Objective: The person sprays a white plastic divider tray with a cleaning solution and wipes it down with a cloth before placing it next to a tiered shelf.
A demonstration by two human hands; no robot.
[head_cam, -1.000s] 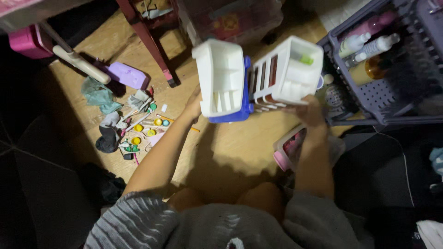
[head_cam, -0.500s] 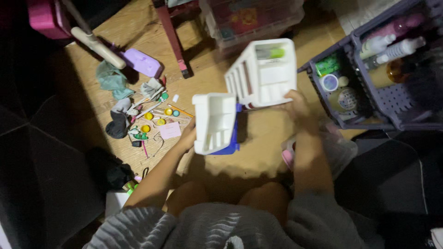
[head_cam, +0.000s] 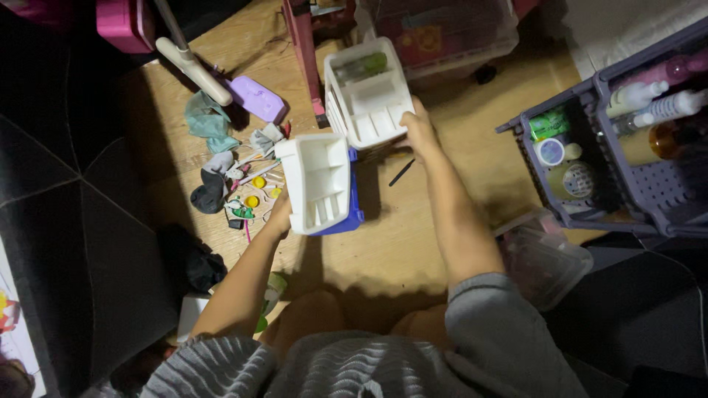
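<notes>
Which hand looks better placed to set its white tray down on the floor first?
Probably the right hand: its slatted white tray already sits low by the red table leg, while the left hand holds its tray raised.

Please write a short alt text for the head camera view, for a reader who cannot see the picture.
Seen from above, a seated person holds a white plastic organizer tray with a blue part in the left hand, while the right hand holds a second white divided tray over a wooden floor. Small clutter lies to the left, and a purple basket of bottles stands to the right.
</notes>
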